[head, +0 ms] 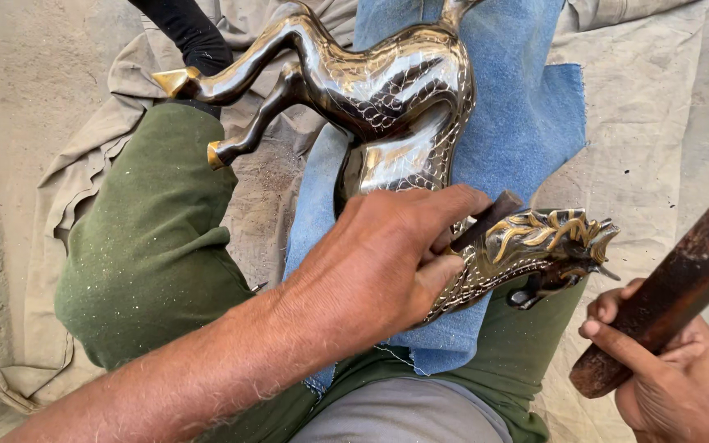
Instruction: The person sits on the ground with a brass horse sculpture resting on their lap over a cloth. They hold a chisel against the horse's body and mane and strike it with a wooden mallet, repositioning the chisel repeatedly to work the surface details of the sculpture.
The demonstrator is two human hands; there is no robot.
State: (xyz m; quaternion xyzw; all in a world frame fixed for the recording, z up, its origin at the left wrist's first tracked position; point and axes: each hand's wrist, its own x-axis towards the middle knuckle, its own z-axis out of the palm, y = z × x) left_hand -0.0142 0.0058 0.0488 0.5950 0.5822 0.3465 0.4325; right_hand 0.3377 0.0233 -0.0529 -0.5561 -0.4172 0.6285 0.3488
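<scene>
A polished metal horse figure point(395, 90) with engraved scale patterns and gold-coloured hooves lies across my lap on a blue cloth point(527, 115). Its head with a gilded mane point(547, 238) points to the right. My left hand point(379, 262) rests on the horse's neck and pinches a short dark metal punch point(490, 217) whose tip sits against the neck. My right hand point(670, 369), at the lower right, grips a thick dark wooden handle point(683, 283) that rises toward the upper right, apart from the figure.
My legs in green trousers point(149, 238) frame the figure; a black sock point(186, 29) shows at the top. A beige canvas sheet point(633, 107) covers the concrete floor point(34, 74) beneath everything.
</scene>
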